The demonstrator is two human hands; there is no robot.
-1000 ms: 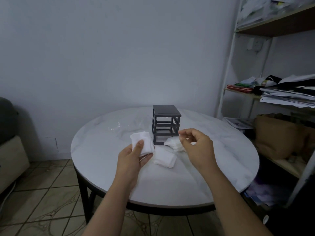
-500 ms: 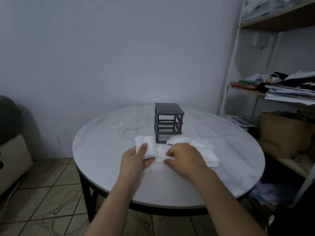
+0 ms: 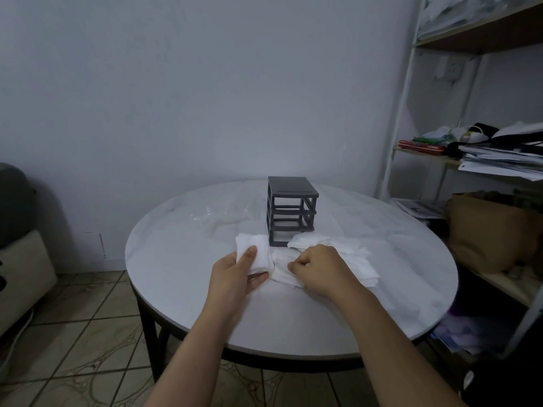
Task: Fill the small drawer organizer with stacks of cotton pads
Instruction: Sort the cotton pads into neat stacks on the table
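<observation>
White cotton pads (image 3: pixel 357 261); dark grey organizer (image 3: pixel 291 211); white marbled table (image 3: pixel 182 254); beige patterned floor tiles (image 3: pixel 73 362)

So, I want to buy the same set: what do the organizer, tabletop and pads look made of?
The organizer is probably plastic: matte dark grey, thin moulded bars. The tabletop is white with faint grey veining and a soft sheen: marble or a lookalike, cannot tell. The pads look cotton: soft, white, limp, fuzzy-edged.

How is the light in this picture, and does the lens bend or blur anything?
Head view: dim, bluish light; faint glare on the table; the wide lens bows the shelf frame; the cotton pads look washed out; the drawer organizer is sharp.
</observation>
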